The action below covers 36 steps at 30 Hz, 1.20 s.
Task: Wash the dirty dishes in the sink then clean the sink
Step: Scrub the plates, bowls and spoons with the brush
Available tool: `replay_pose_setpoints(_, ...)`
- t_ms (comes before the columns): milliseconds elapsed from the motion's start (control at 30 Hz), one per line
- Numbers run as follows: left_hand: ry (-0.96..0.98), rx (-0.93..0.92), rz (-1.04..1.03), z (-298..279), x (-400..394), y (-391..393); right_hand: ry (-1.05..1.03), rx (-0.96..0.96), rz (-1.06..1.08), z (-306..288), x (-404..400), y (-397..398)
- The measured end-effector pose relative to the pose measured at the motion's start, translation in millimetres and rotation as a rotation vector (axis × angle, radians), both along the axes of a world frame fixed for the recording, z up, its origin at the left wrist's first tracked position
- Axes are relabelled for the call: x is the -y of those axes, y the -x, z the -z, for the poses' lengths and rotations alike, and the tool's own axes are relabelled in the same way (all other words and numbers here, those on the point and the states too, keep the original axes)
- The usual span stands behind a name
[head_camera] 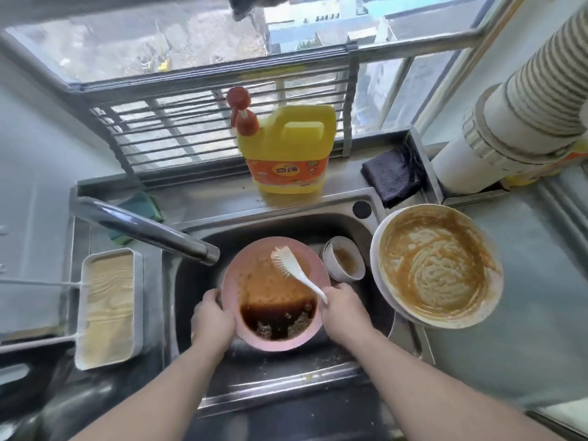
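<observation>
A pink bowl [230, 283] sits tilted in the steel sink [356, 229], smeared orange inside with dark sauce and bits pooled at its near side. My left hand [212, 319] grips the bowl's left rim. My right hand [345, 313] holds the handle of a white dish brush [294, 268], whose bristles rest on the bowl's far inner wall. A small white cup [343, 259] with brown residue stands in the sink to the right of the bowl. A large white bowl [436, 265] coated in orange sauce leans on the sink's right edge.
The tap spout [143, 227] reaches over the sink from the left. A yellow detergent jug [286, 148] with a red pump stands behind the sink. A dark cloth [391, 173] lies back right, a green sponge [140, 202] back left. A white rectangular tray [108, 307] sits left of the sink.
</observation>
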<state>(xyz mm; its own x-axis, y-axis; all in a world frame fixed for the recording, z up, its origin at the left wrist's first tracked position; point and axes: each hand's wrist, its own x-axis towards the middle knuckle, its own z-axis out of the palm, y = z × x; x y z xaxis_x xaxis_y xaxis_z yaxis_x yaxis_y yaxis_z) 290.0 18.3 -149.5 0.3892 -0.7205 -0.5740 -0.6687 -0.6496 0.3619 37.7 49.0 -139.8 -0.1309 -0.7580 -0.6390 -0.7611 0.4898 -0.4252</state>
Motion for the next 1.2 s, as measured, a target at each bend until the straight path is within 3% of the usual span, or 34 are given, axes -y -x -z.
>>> replay_pose_setpoints(300,-0.06,0.047,0.042,0,-5,-2,-0.027,-0.094,0.082,11,-4,-24)
replay_pose_setpoints(567,-0.117,0.056,0.198,3,5,-2,0.015,-0.161,0.07,12,-4,-24)
replay_pose_setpoints(667,-0.114,-0.066,0.114,3,6,-5,0.058,-0.176,0.015,12,-6,-26)
replay_pose_setpoints(867,-0.151,-0.496,-0.109,-23,4,-15,0.07,-0.14,0.06,-18,-5,-1)
replay_pose_setpoints(1200,-0.11,-0.634,-0.186,-74,-20,-58,0.102,0.06,0.184,-77,-37,24)
